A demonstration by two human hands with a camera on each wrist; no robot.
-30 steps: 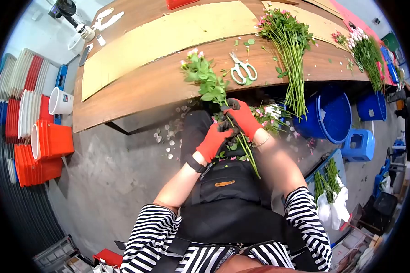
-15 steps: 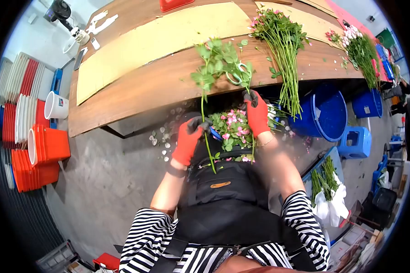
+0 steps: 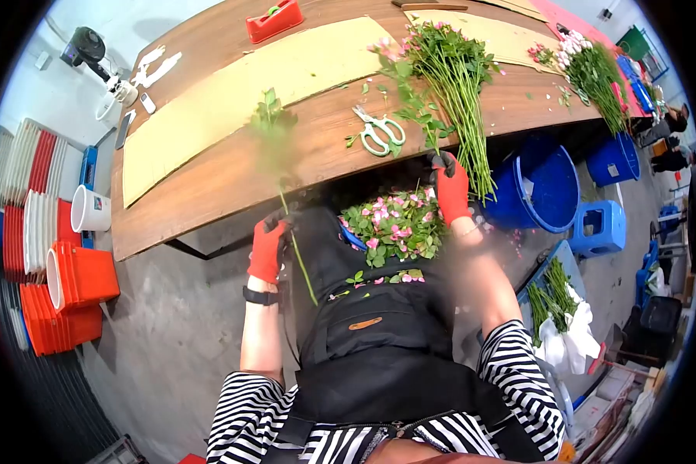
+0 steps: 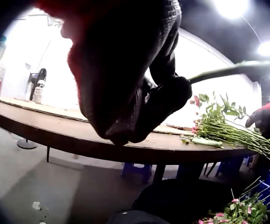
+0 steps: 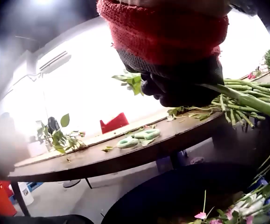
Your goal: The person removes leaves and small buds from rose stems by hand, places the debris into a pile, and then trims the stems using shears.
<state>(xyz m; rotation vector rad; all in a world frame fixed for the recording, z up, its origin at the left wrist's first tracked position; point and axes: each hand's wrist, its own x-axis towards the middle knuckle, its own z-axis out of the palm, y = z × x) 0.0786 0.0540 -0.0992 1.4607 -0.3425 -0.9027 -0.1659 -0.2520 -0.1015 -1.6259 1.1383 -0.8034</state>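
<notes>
My left hand (image 3: 268, 249), in a red glove with dark fingers, grips a long green stem (image 3: 305, 272) whose leafy top is blurred over the table edge. Out to the right, my right hand (image 3: 452, 189) in a matching glove holds a pink rose stem (image 3: 419, 108), its leaves and blooms overlapping the table. That stem's lower end (image 5: 256, 103) runs past the hand in the right wrist view. Beside the right hand, a bundle of pink roses (image 3: 472, 116) lies with its stems over the edge. Between the hands, lower down, is a heap of pink blooms and leaves (image 3: 398, 224).
Green-handled scissors (image 3: 380, 135) lie on the wooden table (image 3: 201, 197), near a long cardboard sheet (image 3: 232, 93). Blue buckets (image 3: 535, 185) and a blue stool (image 3: 599, 228) stand to the right. Orange crates (image 3: 81, 274) are stacked at the left; a red tape dispenser (image 3: 275, 22) sits farther back.
The hands were together on the stems and have drawn apart. The left moved left with one stem, the right moved right with the other, uncovering the heap of blooms between them.
</notes>
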